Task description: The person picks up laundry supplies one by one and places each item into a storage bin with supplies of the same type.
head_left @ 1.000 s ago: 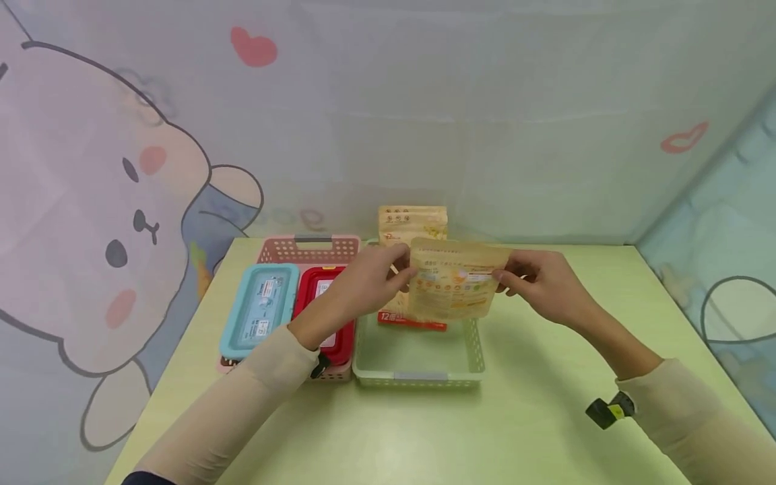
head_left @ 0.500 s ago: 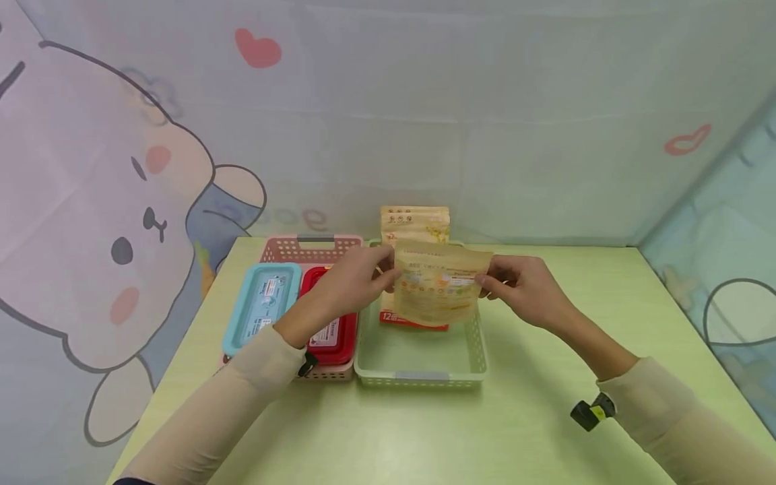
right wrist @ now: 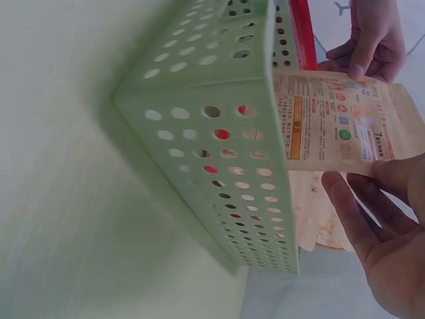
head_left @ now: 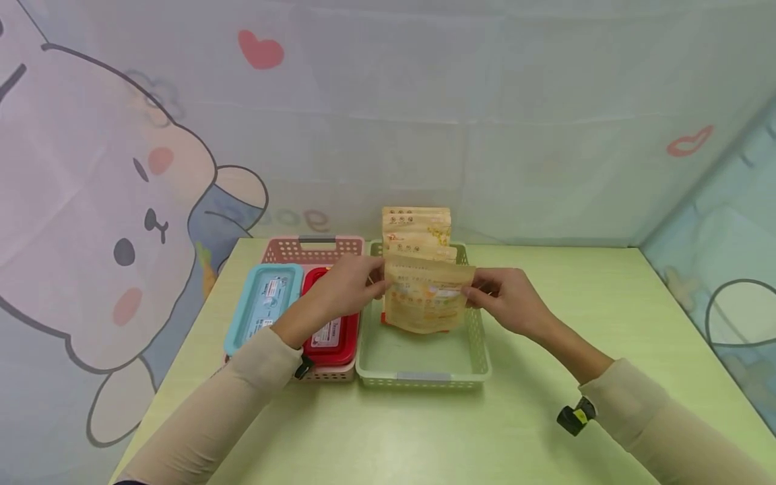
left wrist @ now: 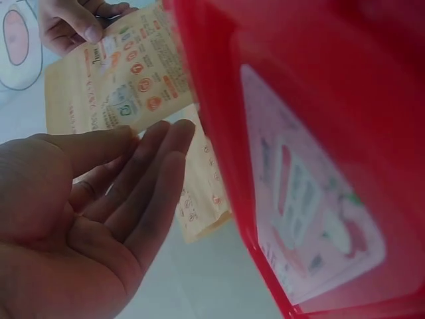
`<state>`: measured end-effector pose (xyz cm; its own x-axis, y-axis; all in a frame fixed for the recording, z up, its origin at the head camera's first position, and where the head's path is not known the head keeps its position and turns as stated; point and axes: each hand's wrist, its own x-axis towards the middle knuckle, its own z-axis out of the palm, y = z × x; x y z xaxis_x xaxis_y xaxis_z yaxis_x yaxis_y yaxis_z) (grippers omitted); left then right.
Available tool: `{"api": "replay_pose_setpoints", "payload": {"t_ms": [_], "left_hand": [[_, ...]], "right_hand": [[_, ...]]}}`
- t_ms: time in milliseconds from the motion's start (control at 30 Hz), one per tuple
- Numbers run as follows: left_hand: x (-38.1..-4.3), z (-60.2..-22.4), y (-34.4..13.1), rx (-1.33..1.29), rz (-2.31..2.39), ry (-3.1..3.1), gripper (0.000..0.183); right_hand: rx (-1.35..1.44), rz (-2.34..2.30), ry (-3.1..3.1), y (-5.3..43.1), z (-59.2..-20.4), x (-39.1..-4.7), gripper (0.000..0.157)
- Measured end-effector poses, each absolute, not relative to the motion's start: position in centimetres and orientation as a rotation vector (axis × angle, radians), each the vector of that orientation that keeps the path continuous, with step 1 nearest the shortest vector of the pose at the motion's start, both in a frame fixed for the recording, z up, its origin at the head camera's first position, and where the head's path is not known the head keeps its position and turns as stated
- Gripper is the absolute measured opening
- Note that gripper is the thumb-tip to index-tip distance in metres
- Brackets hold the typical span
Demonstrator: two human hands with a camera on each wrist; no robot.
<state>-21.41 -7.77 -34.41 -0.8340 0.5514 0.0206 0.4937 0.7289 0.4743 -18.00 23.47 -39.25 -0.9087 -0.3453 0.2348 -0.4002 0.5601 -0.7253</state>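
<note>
My left hand [head_left: 347, 286] and right hand [head_left: 512, 300] each pinch one side of a tan food pouch [head_left: 424, 300] near its upper part. The pouch stands upright, its printed face toward me, over the green basket [head_left: 418, 378]. In the right wrist view its lower end dips behind the basket's perforated wall [right wrist: 199, 146]. Thumb and fingertips of the left hand [left wrist: 93, 206] meet at the pouch's edge in the left wrist view. Behind it, several similar tan pouches [head_left: 418, 222] stand in the basket. A bit of red shows beneath the held pouch, mostly hidden.
A pink basket [head_left: 300, 252] adjoins the green one on the left. Across it lie a package with a light-blue lid [head_left: 265, 306] and one with a red lid [head_left: 345, 340], close under my left forearm. A printed curtain [head_left: 485, 135] hangs behind the table [head_left: 564, 269].
Both hands have moved the pouch left and down, bringing it lower over the green basket. The top of another pouch now shows behind it. The baskets have stayed in place.
</note>
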Motion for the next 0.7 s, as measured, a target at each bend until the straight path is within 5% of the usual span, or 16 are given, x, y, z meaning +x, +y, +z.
{"api": "replay_pose_setpoints", "payload": {"t_ms": [700], "left_hand": [[-21.1, -35.4, -6.9, 0.508, 0.520, 2.774, 0.015]], "right_hand": [[0.684, 1.290, -2.761, 22.7, -41.6, -18.1, 0.016]]}}
